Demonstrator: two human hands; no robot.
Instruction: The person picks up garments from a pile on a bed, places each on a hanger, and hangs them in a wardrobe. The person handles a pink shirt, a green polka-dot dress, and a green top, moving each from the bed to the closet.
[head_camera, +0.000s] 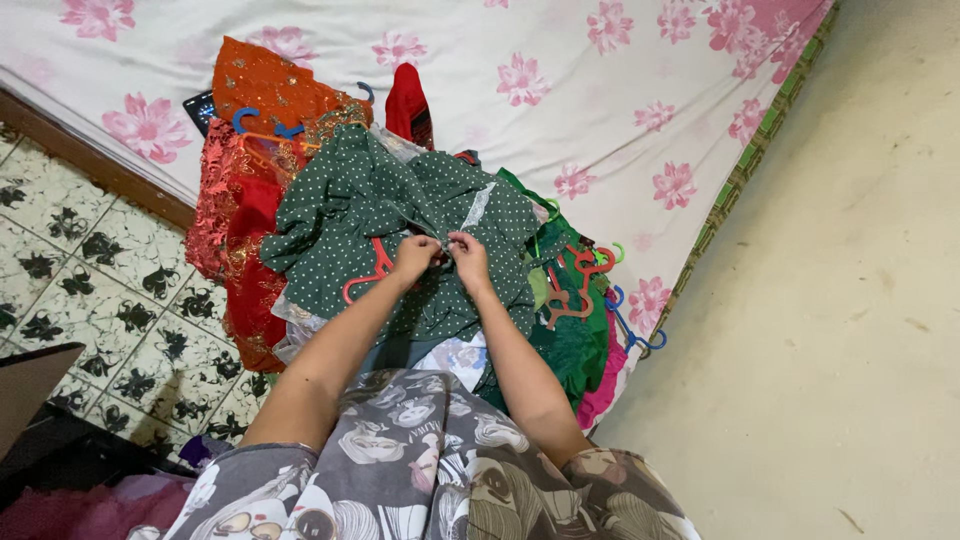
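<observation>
A dark green garment with white dots (350, 200) lies spread on top of a pile of clothes on a bed. My left hand (416, 256) and my right hand (469, 258) meet at its middle, both pinching the fabric near a pale lace strip (478, 206). A red hanger (368, 270) pokes out from under the garment, just left of my left hand.
Red and orange embroidered clothes (250, 150) with a blue hanger (262, 124) lie to the left. Green and pink clothes with several red, green and blue hangers (580, 280) lie to the right. The bed sheet (560, 90) is white with pink flowers. Patterned floor tiles (90, 290) lie at left, a plain wall (860, 300) at right.
</observation>
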